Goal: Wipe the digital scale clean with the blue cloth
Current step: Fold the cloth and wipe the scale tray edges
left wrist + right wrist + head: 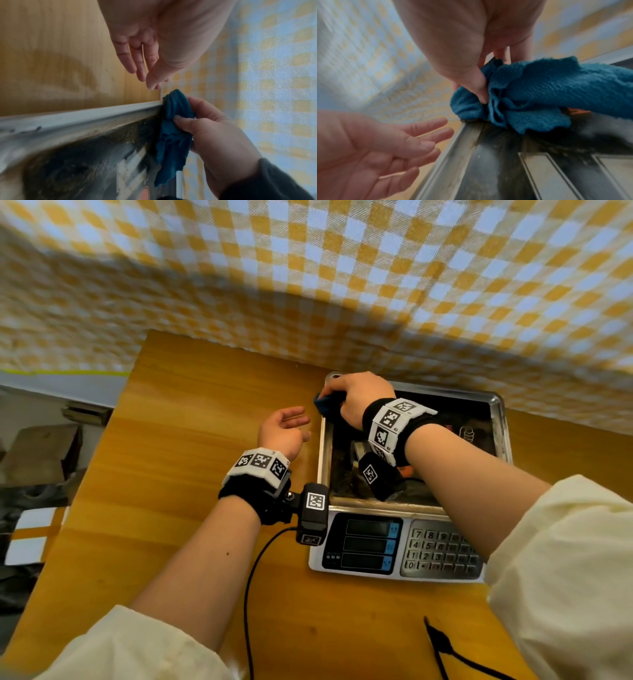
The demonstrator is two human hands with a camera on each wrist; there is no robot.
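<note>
Your right hand (pixel 359 398) has its thumb and fingers curled round the bunched blue terry cloth (pixel 327 402), pressing the wad onto the far-left corner of the tray, at about 10 o'clock on the silver digital scale with steel weighing tray, dark displays and grey keypad (pixel 404 546). Your left hand (pixel 284 429) holds nothing; its fingers lie relaxed and spread, palm turned inward, hovering over the wooden worktop (pixel 191 440) just beside the tray's left rim at 9 o'clock. The scale itself sits at about 3 o'clock on the worktop, keypad toward you at 6 o'clock, with the yellow-and-white checked fabric (pixel 308 268) hanging behind at 12 o'clock. Judging by its folds, the cloth is soft, light and limp, so a loose tail trails across the tray; gather it into your palm for firmer pressure. The tray looks hard, smooth and grimy along its rim, and probably rests loose on the scale body, so I would steady its left edge with your free hand. The scale seems heavy enough to stay put under moderate wiping.
</note>
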